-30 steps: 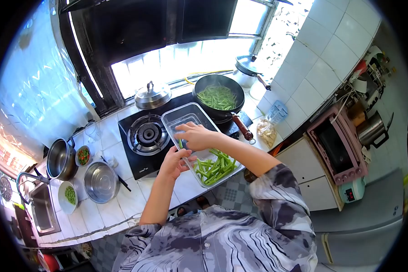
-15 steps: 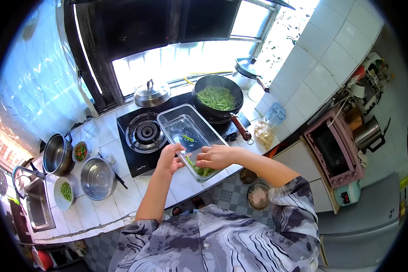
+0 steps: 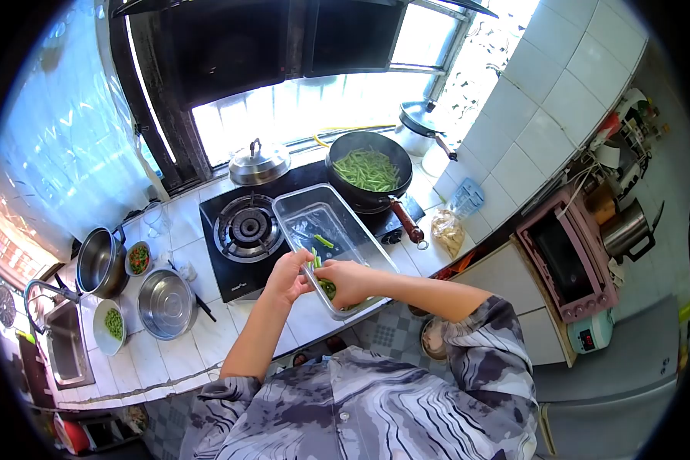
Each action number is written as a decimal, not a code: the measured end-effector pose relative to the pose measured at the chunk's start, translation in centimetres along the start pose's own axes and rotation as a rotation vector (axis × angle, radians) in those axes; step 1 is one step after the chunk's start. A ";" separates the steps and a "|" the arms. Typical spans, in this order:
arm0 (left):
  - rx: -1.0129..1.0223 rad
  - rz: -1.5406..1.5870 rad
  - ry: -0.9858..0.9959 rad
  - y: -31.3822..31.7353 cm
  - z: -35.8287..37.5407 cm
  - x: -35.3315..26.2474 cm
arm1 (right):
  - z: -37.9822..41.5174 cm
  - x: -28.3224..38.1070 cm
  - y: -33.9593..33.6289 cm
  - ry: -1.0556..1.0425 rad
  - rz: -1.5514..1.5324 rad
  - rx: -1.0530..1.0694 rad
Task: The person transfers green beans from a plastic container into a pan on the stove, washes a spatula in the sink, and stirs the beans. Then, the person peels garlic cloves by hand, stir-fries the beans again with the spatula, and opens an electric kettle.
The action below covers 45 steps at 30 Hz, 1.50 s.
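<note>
A clear plastic tray lies tilted over the stove's front edge, with a few green vegetable pieces on its bottom. At its near left side, my left hand has its fingers closed on slim green pieces. My right hand reaches into the tray, close against the left, its fingers curled round more green pieces. Part of that pile is hidden by the right hand. Beyond the tray, a black wok holds cut green vegetable strips.
A bare gas burner is left of the tray. The wok's wooden handle points toward me. A lidded steel pan, a steel basin, a bowl of green pieces and a bag stand around.
My right hand has moved left inside the tray, up to my left hand. Green pieces now show between the two hands. The view has shifted slightly.
</note>
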<state>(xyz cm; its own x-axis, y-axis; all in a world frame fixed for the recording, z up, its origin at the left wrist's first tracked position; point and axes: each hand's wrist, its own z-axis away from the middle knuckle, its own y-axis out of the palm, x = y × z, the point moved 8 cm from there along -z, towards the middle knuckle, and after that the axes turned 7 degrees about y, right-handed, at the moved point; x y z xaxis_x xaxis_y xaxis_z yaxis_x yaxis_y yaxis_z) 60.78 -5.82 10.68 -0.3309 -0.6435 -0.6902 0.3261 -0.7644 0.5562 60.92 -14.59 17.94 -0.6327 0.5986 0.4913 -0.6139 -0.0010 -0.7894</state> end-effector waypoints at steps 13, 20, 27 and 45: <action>0.059 0.008 0.079 5.2 -2.0 -1.7 | 1.7 -5.6 -11.5 0.094 -0.500 -0.511; 0.013 0.023 0.077 6.4 -4.4 -2.7 | -0.9 -16.0 -22.2 0.133 -1.010 -0.842; -0.005 0.049 0.106 5.2 -3.5 -3.3 | -3.9 -19.5 -23.2 0.578 0.333 -0.795; 0.024 -0.004 0.043 1.6 -1.4 -2.7 | -1.4 -0.3 -3.8 -0.466 0.172 0.074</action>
<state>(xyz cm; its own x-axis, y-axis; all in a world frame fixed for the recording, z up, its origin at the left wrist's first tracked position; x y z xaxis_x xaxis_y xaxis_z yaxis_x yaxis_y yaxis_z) 63.40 -5.27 12.79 -0.2936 -0.6385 -0.7114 0.3036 -0.7680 0.5639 64.09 -13.67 20.29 -0.8609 0.1631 0.4819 -0.5033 -0.1353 -0.8534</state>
